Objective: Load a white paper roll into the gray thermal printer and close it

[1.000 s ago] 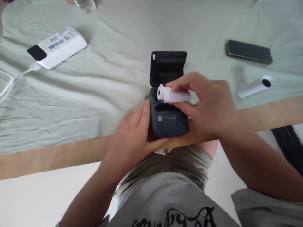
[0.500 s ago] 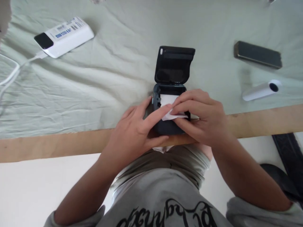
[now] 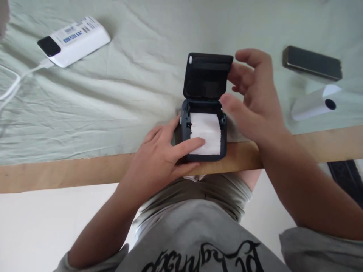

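The left hand [image 3: 157,151] splays against a boxy dark-blue plastic printer [image 3: 223,139], white paper strip [image 3: 208,128] inside, black plastic lid [image 3: 207,77] unclosed by the spread right hand [image 3: 257,98].

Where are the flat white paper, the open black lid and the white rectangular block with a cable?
Flat white paper [image 3: 208,127], head view: its middle.
Open black lid [image 3: 208,77], head view: middle of its inner face.
White rectangular block [image 3: 81,48], head view: its plain white side.

Paper [image 3: 206,126] partly hidden by left hand [image 3: 159,151], cable [image 3: 30,71] cut off at left.
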Demonstrator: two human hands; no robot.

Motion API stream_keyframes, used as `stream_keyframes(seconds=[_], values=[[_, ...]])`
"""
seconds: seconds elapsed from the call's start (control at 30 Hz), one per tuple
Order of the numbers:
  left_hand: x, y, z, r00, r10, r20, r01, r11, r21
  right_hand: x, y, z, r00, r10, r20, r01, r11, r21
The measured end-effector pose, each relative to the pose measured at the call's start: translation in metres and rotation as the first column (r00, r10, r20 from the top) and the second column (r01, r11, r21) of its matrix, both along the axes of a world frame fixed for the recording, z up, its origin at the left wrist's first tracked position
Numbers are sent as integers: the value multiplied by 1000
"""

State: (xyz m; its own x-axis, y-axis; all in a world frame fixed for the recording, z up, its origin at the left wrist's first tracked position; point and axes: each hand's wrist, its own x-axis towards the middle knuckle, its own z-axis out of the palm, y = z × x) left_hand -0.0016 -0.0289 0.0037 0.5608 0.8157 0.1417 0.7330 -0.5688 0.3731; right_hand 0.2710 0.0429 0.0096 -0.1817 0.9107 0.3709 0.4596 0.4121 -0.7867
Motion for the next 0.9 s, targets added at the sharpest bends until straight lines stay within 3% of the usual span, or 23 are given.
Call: stream_keyframes(seconds=[0.13,0.3,0.43,0.67,0.77,0.9], values=[[1,-2,-2,1000,23,-3,-23,999,35,0,-10,-9,990,-10,-142,20,997,70],[0,-4,-8,999,25,21,-26,997,67,2,-21,-26,996,85,13,-85,996,-38],[-1,-5,-11,999,25,48,-30,994,107,2,-18,-32,992,126,3,-125,985,-117],[1,-3,-12,998,41,44,-45,993,113,1,-21,-38,988,148,-45,-153,979,-136],[1,-2,-13,998,44,34,-46,995,83,0,-21,-42,987,158,7,-157,985,-66],[0,0,-14,999,54,2,-54,997,50,-1,-24,-44,1000,-6,11,4,983,186]])
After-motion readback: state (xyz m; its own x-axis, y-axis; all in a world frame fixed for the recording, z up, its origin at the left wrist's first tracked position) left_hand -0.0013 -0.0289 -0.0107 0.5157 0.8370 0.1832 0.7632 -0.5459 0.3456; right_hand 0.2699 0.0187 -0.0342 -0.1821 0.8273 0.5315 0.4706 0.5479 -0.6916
